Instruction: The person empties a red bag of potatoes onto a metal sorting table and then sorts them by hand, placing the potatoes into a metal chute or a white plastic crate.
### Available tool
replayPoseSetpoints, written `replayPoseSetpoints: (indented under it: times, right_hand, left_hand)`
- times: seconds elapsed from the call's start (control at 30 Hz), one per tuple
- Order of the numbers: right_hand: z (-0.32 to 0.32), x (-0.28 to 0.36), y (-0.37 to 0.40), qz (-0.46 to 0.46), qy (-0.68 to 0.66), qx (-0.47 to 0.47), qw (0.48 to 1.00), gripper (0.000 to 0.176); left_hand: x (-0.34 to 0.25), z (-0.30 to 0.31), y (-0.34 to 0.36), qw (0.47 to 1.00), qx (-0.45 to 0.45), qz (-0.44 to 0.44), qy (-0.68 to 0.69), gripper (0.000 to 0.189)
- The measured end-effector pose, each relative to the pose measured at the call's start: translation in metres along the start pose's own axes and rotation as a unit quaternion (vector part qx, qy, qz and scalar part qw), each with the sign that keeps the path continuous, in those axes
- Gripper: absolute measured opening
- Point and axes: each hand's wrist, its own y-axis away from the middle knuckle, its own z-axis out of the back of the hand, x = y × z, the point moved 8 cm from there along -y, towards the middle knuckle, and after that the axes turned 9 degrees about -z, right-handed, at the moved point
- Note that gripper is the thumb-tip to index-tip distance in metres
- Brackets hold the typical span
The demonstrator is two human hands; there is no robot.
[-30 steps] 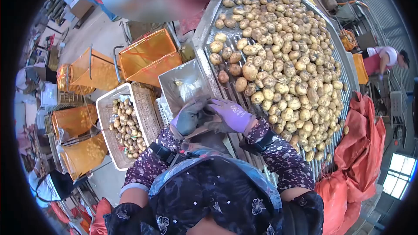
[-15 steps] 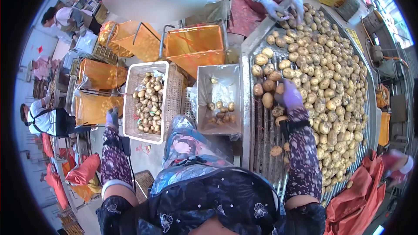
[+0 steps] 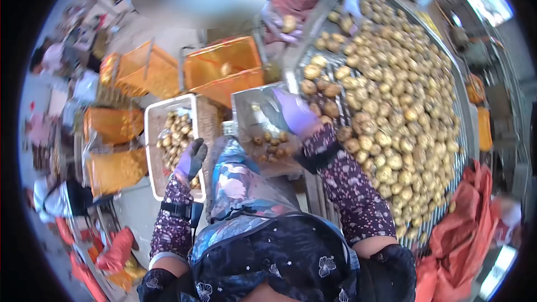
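My right hand [image 3: 291,112], in a purple and grey glove, is over the grey bin [image 3: 239,106], which holds several potatoes [image 3: 272,144]. Motion blurs its fingers, and I cannot make out whether a potato is in them. Above the right rim of the white basket [image 3: 197,117] is my gloved left hand [image 3: 190,159], fingers stretched out and nothing visible in them. Potatoes [image 3: 178,128] lie inside that basket. To the right, a big heap of potatoes [image 3: 391,112] covers most of the slatted sorting table [image 3: 321,190].
Across the table a co-worker's gloved hand [image 3: 288,25] holds a potato; the other hand [image 3: 352,11] is at the heap. Orange mesh bags on frames [image 3: 224,70] stand beyond the bins. A red sack [image 3: 456,223] hangs at the lower right.
My right hand has moved left from the potatoes on the table to above the grey bin. My left hand has moved right to the basket's near side. The view has shifted slightly.
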Motion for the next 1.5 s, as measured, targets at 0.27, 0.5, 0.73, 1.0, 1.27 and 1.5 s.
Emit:
replayPoseSetpoints:
  times: [0.27,0.5,0.73,1.0,1.27,1.5]
  right_hand:
    - [0.107,-0.057,0.192,-0.178,0.366,-0.097,0.908,0.045]
    - [0.215,-0.083,0.088,-0.270,0.328,-0.143,0.894,0.043]
    - [0.221,-0.180,0.015,-0.326,0.236,0.114,0.908,0.040]
    - [0.287,-0.148,0.102,-0.295,-0.381,-0.153,0.863,0.062]
    - [0.256,-0.094,0.093,-0.124,-0.073,-0.238,0.961,0.064]
    - [0.162,-0.003,0.078,-0.035,0.090,-0.156,0.983,0.052]
  left_hand:
    - [-0.150,-0.183,-0.076,0.950,0.206,-0.212,0.104,0.042]
    - [-0.239,-0.334,-0.099,0.842,0.243,-0.426,-0.226,0.047]
    - [-0.277,-0.333,-0.107,0.872,0.199,-0.411,-0.178,0.051]
    - [-0.314,-0.420,-0.133,0.790,0.270,-0.436,-0.336,0.051]
    - [-0.302,-0.383,-0.152,0.914,0.330,-0.224,-0.069,0.039]
    - [-0.265,-0.305,-0.093,0.776,0.306,-0.136,0.535,0.034]
